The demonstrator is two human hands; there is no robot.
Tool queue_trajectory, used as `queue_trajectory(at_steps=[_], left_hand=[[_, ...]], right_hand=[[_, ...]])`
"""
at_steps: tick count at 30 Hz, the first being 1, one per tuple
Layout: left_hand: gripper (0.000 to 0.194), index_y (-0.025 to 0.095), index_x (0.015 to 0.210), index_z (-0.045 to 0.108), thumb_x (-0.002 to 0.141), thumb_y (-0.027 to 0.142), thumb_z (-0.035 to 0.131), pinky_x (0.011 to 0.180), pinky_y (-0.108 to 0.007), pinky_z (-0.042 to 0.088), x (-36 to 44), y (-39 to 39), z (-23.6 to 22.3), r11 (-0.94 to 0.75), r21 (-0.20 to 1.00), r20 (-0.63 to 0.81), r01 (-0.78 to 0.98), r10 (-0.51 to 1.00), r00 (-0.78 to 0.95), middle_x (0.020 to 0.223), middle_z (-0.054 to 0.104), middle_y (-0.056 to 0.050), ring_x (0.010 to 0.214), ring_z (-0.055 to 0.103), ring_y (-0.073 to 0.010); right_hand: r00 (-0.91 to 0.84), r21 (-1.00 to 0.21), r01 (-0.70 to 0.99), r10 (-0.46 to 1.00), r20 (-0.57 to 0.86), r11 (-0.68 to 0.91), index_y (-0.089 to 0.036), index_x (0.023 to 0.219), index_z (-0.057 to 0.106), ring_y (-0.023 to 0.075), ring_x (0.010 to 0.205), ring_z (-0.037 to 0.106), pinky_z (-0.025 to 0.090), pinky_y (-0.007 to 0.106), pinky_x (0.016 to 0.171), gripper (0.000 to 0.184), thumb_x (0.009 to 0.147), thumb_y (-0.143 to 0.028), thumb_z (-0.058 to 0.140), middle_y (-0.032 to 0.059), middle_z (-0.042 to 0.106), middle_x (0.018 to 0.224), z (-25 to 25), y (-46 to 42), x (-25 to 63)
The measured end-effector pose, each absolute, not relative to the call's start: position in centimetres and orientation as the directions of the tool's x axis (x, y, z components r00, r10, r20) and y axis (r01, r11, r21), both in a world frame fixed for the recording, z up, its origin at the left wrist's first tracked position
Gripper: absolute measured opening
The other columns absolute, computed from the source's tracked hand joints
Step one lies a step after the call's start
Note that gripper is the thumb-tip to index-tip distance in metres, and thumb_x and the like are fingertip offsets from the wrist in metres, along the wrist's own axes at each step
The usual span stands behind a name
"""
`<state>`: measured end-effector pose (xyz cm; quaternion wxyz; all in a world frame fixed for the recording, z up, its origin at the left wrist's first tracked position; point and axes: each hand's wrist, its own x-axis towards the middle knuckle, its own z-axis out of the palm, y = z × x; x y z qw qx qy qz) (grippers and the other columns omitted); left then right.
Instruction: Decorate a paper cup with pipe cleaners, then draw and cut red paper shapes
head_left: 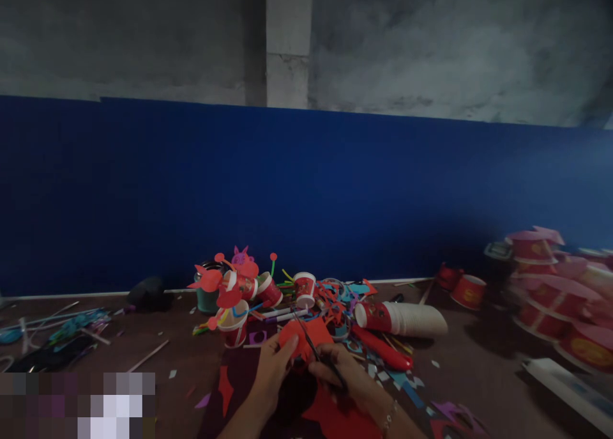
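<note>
Low in the middle of the head view, my left hand grips a piece of red paper by its left side, thumb on top. My right hand is closed round the dark handles of a pair of scissors, whose blades lie across the paper and point up and left. Just beneath my hands spreads a larger red sheet, with a red scrap beside my left forearm. Whether the blades are parted is too dim to tell.
Behind my hands lie decorated paper cups, a stack of cups on its side and a red tube-like object. Blue and white scraps litter the right. More red cups are piled at far right, near a white box. A blue panel stands behind.
</note>
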<state>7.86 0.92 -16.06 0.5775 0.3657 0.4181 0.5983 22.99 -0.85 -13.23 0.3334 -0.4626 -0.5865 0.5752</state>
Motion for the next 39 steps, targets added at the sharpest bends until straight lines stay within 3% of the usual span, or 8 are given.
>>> queue_trajectory(at_steps=[8,14,22,28,34,39], left_hand=[[0.051,0.015,0.06,0.064,0.042,0.059,0.082,0.045,-0.021,0.034,7.8,0.7,-15.4,0.041,0.909,-0.063,-0.416,0.997,-0.039,0.045,0.05,0.005,0.043,0.041,-0.0077],[0.053,0.015,0.07,0.069,0.047,0.062,0.079,0.045,-0.019,0.033,7.8,0.3,-14.7,0.054,0.914,-0.089,-0.402,0.994,-0.069,0.05,0.054,0.004,0.045,0.041,-0.007],[0.053,0.013,0.064,0.068,0.042,0.06,0.081,0.04,-0.018,0.021,7.8,0.2,-14.4,0.067,0.917,-0.093,-0.393,0.994,-0.049,0.042,0.046,0.006,0.038,0.028,-0.0035],[0.055,0.014,0.064,0.067,0.04,0.061,0.081,0.042,-0.019,0.027,7.9,0.2,-14.3,0.054,0.908,-0.088,-0.415,0.994,-0.064,0.046,0.052,0.004,0.04,0.034,-0.0051],[0.052,0.015,0.057,0.064,0.041,0.061,0.081,0.039,-0.018,0.021,7.9,0.1,-14.0,0.046,0.907,-0.088,-0.42,0.993,-0.083,0.04,0.042,0.007,0.038,0.027,-0.0035],[0.048,0.016,0.063,0.068,0.045,0.057,0.082,0.041,-0.018,0.024,7.8,-0.2,-13.5,0.028,0.902,-0.073,-0.431,0.993,-0.088,0.047,0.049,0.006,0.04,0.03,-0.0036]], right_hand=[[-0.35,-0.983,0.171,0.928,-0.129,-0.072,-0.019,0.065,0.048,0.0026,0.03,0.033,0.026,0.015,0.031,0.041,0.061,-0.053,0.069,-0.0127,0.041,0.041,-13.2,-0.8,23.1],[-0.345,-0.976,0.207,0.929,-0.135,-0.065,-0.02,0.063,0.046,0.0023,0.029,0.033,0.026,0.015,0.03,0.04,0.061,-0.053,0.068,-0.0127,0.04,0.04,-13.1,-0.8,23.0],[-0.352,-0.984,0.148,0.924,-0.146,-0.099,-0.018,0.068,0.05,0.0029,0.033,0.036,0.029,0.015,0.032,0.039,0.06,-0.051,0.07,-0.0113,0.044,0.044,-12.8,-1.2,23.1],[-0.344,-0.98,0.179,0.927,-0.148,-0.09,-0.019,0.067,0.048,0.0028,0.031,0.032,0.026,0.015,0.031,0.039,0.061,-0.052,0.069,-0.0125,0.04,0.041,-13.3,-0.8,23.2],[-0.366,-0.979,0.198,0.922,-0.128,-0.058,-0.019,0.066,0.048,0.0032,0.031,0.034,0.027,0.016,0.031,0.04,0.062,-0.054,0.068,-0.0119,0.041,0.043,-13.7,-0.6,23.3],[-0.353,-0.981,0.177,0.925,-0.138,-0.079,-0.019,0.067,0.049,0.003,0.031,0.033,0.027,0.016,0.032,0.04,0.061,-0.053,0.069,-0.012,0.041,0.041,-13.2,-0.9,23.3]])
